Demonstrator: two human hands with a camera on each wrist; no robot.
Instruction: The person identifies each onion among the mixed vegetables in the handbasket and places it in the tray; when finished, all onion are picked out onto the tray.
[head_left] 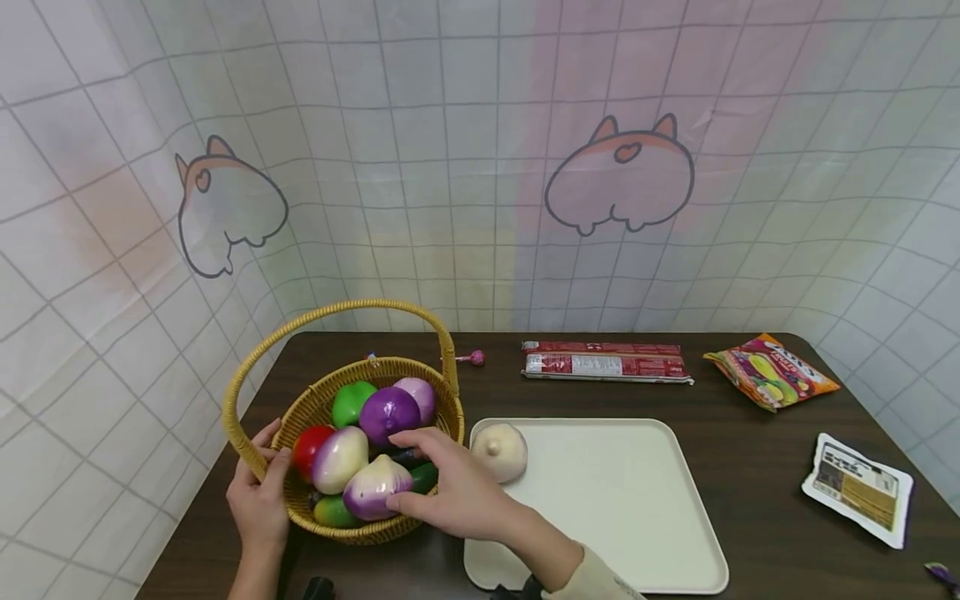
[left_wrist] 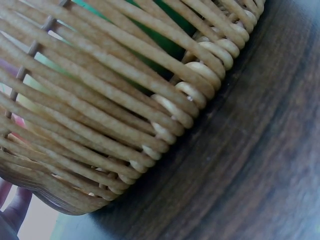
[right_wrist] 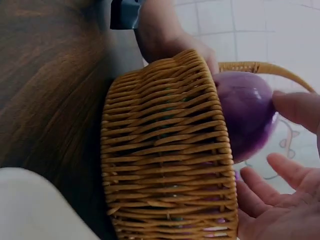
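Observation:
A yellow wicker basket (head_left: 360, 533) with an arched handle stands at the left of the table, filled with toy-like vegetables. My left hand (head_left: 258, 496) grips its left rim by the handle's base. Over the basket's right side reaches my right hand (head_left: 457, 487), fingers spread and its thumb touching a purple-and-white turnip (head_left: 375, 487); in the right wrist view the thumb rests on the purple turnip (right_wrist: 245, 112). Around it lie another turnip (head_left: 341, 461), a purple onion (head_left: 390, 414), a green pepper (head_left: 352, 404) and a red tomato (head_left: 307, 450).
Right of the basket lies a white tray (head_left: 607, 508), with a whitish round vegetable (head_left: 500, 452) at its upper left corner. Red long packets (head_left: 607, 362), a colourful snack bag (head_left: 772, 371) and a white pouch (head_left: 858, 492) lie farther off. A lollipop (head_left: 475, 357) is behind the basket.

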